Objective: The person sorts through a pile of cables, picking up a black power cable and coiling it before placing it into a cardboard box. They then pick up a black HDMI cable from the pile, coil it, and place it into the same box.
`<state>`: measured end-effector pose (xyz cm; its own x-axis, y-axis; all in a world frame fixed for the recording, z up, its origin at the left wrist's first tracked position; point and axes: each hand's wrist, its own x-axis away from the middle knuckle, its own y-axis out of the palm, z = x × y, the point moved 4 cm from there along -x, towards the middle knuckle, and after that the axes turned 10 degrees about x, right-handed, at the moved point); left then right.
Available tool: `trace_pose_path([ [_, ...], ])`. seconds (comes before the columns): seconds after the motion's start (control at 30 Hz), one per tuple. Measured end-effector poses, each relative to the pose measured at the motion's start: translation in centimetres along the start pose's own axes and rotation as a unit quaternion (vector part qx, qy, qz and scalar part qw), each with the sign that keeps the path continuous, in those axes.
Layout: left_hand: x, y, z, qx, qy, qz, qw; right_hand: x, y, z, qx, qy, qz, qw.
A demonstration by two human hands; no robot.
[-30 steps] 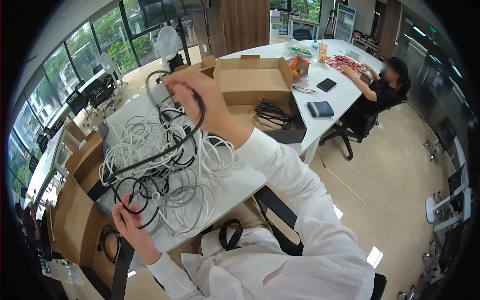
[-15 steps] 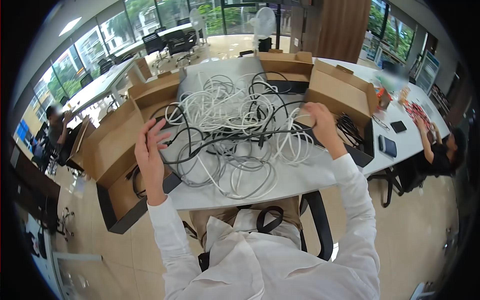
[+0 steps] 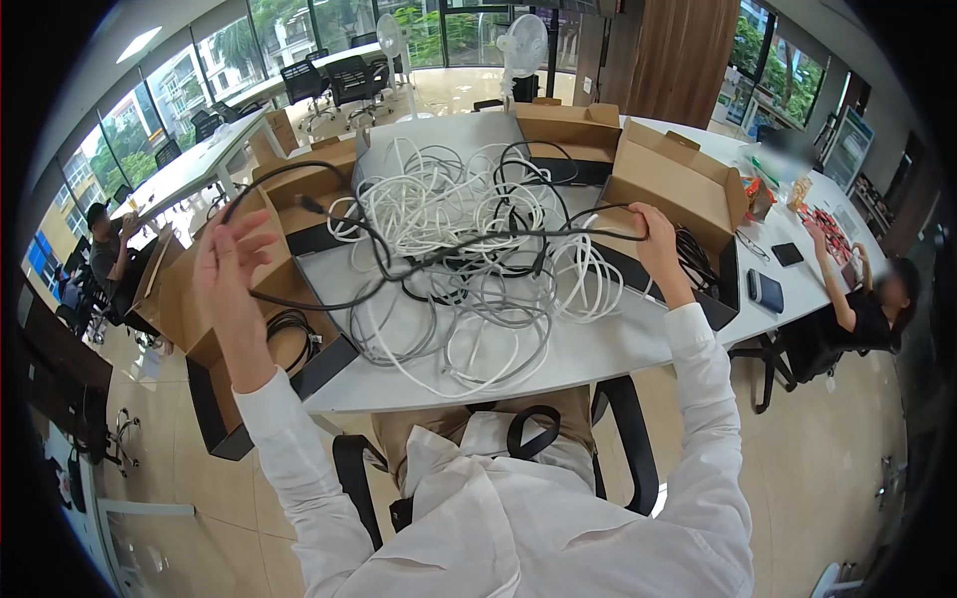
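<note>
Right hand [image 3: 653, 231] pinching black cable [image 3: 518, 235], left hand [image 3: 231, 261] spread at its loop; cable spans above the white tangle [image 3: 439, 199], looks light, springy, likely best gripped near the crossing.

Smooth matt-white tabletop [image 3: 638, 344]

My view: txt, labels, brands, nos., signs — none I can read; all too small or blurred.
</note>
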<state>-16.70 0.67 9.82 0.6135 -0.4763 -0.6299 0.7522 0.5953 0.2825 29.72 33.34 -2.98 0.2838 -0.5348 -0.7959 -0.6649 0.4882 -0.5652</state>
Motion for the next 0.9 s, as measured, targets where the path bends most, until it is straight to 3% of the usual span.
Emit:
trace_pose_path([
  [0.13, 0.7, 3.5, -0.1, 0.031, -0.045, -0.041, 0.998, -1.0, -0.7, -4.5, -0.056, -0.098, -0.153, 0.982],
  [0.23, 0.5, 5.1, -1.0, 0.054, -0.054, -0.045, 0.996, -1.3, -2.7, -8.0, 0.126, -0.155, -0.253, 0.947],
  [0.27, 0.2, 5.3, -1.3, 0.067, -0.062, -0.059, 0.994, -1.4, -2.5, -7.6, 0.143, -0.123, -0.315, 0.930],
  [0.4, -0.4, 7.3, -1.4, 0.162, -0.120, -0.066, 0.977, -2.8, -5.1, -9.2, 0.143, -0.079, -0.325, 0.931],
  [0.5, -0.8, 8.6, -1.6, 0.211, -0.163, -0.092, 0.959, -4.9, -7.2, -13.2, 0.059, -0.163, -0.149, 0.973],
  [0.6, -0.9, 10.1, -1.2, 0.229, -0.180, -0.122, 0.949, -5.2, -7.2, -19.2, -0.206, -0.032, -0.260, 0.943],
  [0.67, -0.7, 11.0, -0.9, 0.227, -0.183, -0.138, 0.946, -4.2, -6.9, -23.4, -0.224, -0.139, -0.259, 0.929],
  [0.77, -0.8, 11.0, -0.4, 0.219, -0.192, -0.148, 0.945, -2.0, -5.9, -27.5, -0.282, -0.110, -0.425, 0.853],
  [0.9, -1.2, 9.5, -0.2, 0.250, -0.230, -0.155, 0.928, -1.7, -4.7, -27.7, -0.274, -0.154, -0.386, 0.867],
])
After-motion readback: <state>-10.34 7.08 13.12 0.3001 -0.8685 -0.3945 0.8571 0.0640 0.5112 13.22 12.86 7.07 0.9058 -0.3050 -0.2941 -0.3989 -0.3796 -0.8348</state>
